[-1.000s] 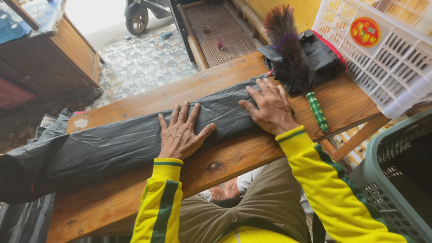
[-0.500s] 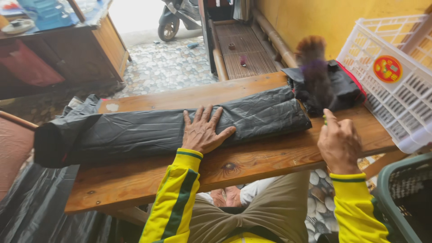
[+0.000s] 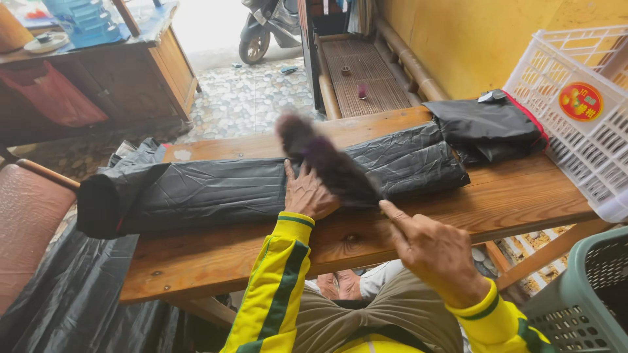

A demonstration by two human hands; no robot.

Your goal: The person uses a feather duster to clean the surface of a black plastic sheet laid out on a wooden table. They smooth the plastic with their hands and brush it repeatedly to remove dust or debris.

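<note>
A long folded black plastic sheet (image 3: 216, 189) lies along a wooden table (image 3: 510, 196). My left hand (image 3: 307, 195) rests flat on the sheet near its middle, fingers spread. My right hand (image 3: 435, 252) hangs over the table's near edge and grips the handle of a dark feather duster (image 3: 327, 160). The duster's blurred feathers sweep over the sheet just above my left hand. A smaller folded black bundle (image 3: 487, 124) with a red edge sits at the table's far right end.
A white plastic crate (image 3: 582, 111) stands at the right end of the table, with a green-grey basket (image 3: 582, 301) below it. A brown chair (image 3: 29, 222) is at the left. More black plastic (image 3: 72, 301) hangs to the floor. A bamboo bench (image 3: 366, 78) and a scooter (image 3: 261, 29) stand behind.
My right hand left the sheet, took the feather duster from the table's right end and swung it left over the sheet. The left hand stayed pressed on the sheet.
</note>
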